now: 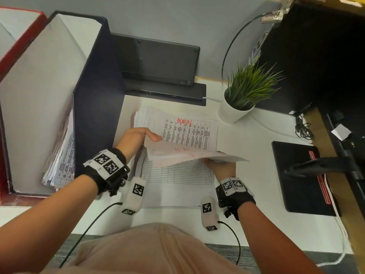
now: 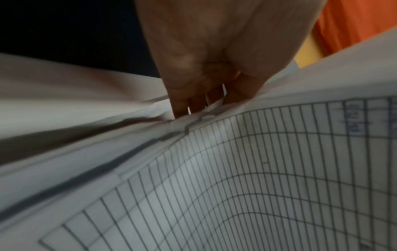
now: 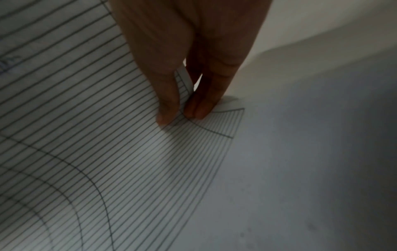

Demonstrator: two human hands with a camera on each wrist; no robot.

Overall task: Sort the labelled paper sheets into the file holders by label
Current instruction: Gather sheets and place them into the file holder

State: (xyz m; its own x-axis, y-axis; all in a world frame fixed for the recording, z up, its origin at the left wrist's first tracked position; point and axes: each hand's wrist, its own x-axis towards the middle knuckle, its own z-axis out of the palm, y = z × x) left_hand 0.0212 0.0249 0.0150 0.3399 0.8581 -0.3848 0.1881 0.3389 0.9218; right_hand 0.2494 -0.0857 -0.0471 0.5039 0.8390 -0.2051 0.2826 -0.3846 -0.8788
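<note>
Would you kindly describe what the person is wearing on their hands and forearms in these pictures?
The forearms are bare, with no sleeves. Each wrist carries a black strap: left strap, right strap, both topped with white blocks printed with black square-pattern tags. A white padded module with similar tags hangs beside each strap, and a thin black cable trails from each. The left hand and right hand are ungloved.

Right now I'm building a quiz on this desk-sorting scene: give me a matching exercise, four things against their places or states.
Things:
1. lifted sheet
2. ADMIN sheet
3. potted plant
4. black file holder

Places or states:
A. stands left of the paper pile, sheets inside
B. held up at both ends by the left hand and right hand
C. lies flat atop the far pile
D. stands right of the pile

Pairs: 1-B, 2-C, 3-D, 4-A
</note>
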